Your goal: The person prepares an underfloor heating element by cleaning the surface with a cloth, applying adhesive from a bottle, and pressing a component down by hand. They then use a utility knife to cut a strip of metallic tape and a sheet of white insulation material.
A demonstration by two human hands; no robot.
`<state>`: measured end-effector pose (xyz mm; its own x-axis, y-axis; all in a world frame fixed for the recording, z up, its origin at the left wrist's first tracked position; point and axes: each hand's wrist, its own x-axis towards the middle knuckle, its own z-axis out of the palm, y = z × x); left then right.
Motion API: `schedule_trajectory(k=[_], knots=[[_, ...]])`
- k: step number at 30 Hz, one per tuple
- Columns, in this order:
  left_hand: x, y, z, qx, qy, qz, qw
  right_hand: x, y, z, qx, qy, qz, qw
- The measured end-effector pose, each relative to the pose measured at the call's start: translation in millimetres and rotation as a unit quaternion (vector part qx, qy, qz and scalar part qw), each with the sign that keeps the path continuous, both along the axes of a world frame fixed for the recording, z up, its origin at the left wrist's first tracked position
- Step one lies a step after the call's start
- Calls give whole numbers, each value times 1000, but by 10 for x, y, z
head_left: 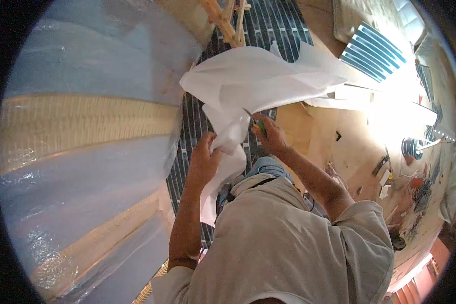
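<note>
A crumpled white sheet, thin and foam-like, spreads in front of me and hangs down between my arms. My left hand is closed on a gathered edge of it. In my right hand is a knife with a green and orange handle. Its thin dark blade points up and to the left against the sheet; I cannot tell whether it cuts into it. Beneath the sheet lies dark striped heating film, partly covered by it.
Plastic film over wooden studs covers the wall at left. A wooden frame stands ahead. On the plywood floor at right are a cut striped panel, a cable spool, a dark hand tool and scraps. A bright lamp glares there.
</note>
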<state>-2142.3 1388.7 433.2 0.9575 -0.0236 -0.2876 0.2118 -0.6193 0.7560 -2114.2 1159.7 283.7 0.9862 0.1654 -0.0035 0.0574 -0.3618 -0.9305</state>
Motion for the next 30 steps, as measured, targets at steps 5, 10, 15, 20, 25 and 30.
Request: schedule_trajectory(k=[5, 10, 15, 20, 25, 30], knots=[[-76, 225, -48, 18, 38, 92, 995, -111, 349, -200, 13, -14, 70, 997], [-224, 359, -144, 33, 272, -3, 962, -249, 664, -442, 134, 149, 73, 977], [-451, 369, -476, -46, 250, -164, 953, -400, 688, -640, 350, 364, -135, 853], [-715, 84, -741, -12, 199, -137, 970, -136, 600, -559, 375, 390, -205, 816], [-741, 28, -781, -231, 330, 90, 911, 179, 333, -28, 468, 328, -118, 812], [-514, -71, -622, -99, 336, -147, 925, -14, 91, 167, 374, 262, -29, 889]])
